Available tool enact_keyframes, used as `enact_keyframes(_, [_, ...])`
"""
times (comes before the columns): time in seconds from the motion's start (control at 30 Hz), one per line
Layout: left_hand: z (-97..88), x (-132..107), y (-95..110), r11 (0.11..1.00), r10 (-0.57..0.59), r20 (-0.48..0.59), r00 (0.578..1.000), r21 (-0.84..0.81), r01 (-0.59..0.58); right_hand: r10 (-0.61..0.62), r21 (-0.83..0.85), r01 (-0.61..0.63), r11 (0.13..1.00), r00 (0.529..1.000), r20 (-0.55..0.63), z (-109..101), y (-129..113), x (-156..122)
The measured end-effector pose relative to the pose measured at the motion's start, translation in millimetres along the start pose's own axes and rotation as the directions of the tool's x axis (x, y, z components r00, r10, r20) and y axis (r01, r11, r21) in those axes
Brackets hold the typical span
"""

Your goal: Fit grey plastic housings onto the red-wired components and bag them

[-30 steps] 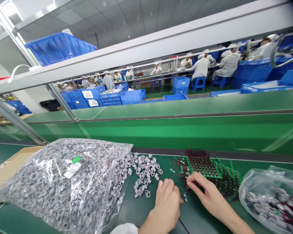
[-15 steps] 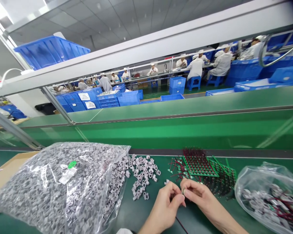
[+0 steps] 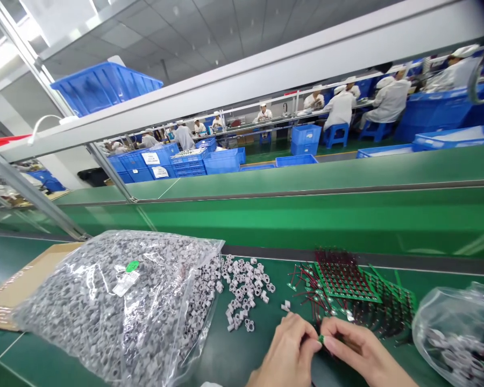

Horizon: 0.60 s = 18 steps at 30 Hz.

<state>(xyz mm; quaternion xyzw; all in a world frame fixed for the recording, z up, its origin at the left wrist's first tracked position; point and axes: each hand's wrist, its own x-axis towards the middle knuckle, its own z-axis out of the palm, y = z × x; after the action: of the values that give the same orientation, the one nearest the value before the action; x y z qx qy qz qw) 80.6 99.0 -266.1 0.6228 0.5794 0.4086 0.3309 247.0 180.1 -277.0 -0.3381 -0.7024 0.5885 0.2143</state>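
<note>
The left hand (image 3: 286, 349) and right hand (image 3: 363, 346) clench their grip on a tiny green board (image 3: 321, 339), with loose grey plastic fittings (image 3: 246, 290) and a bulging plastic bag (image 3: 116, 306) to the left, and wired green circuit panels (image 3: 342, 277) just beyond.

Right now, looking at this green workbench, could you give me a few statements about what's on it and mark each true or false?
1. The left hand and right hand hold a small green piece between them. True.
2. The loose grey parts sit in a blue crate. False: they lie directly on the green belt.
3. The green wired boards lie to the right of those loose parts. True.
4. The clear bag at far right is empty. False: it holds parts.
5. Nobody else is in the room. False: people in white sit working in the background.
</note>
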Motion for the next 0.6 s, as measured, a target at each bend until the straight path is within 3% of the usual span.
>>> enact_keyframes(0.17, [4.4,2,0,0.995,0.049,-0.021,0.999,-0.082,-0.051,0.005,0.049,-0.008,0.999,0.998,0.066,-2,-6,0])
enact_keyframes(0.23, [8.9,2,-2,0.99,0.075,-0.025,0.997,-0.116,-0.077,0.021,0.096,-0.023,0.995,1.0,0.019,-3,-12,-1])
enact_keyframes(0.33, [10.3,3,-5,0.996,0.017,-0.075,0.997,-0.09,-0.023,0.054,0.14,-0.035,0.99,0.989,-0.136,-5,-20,-1])
enact_keyframes(0.47, [-12.0,14,-9,0.989,-0.008,-0.162,0.987,0.142,0.031,0.039,0.132,-0.007,0.991,0.968,-0.246,-6,-21,2])
enact_keyframes(0.6, [-39.7,33,-16,0.874,-0.001,-0.255,0.967,0.47,0.125,0.025,0.065,-0.008,0.998,0.965,-0.262,-3,-18,4])
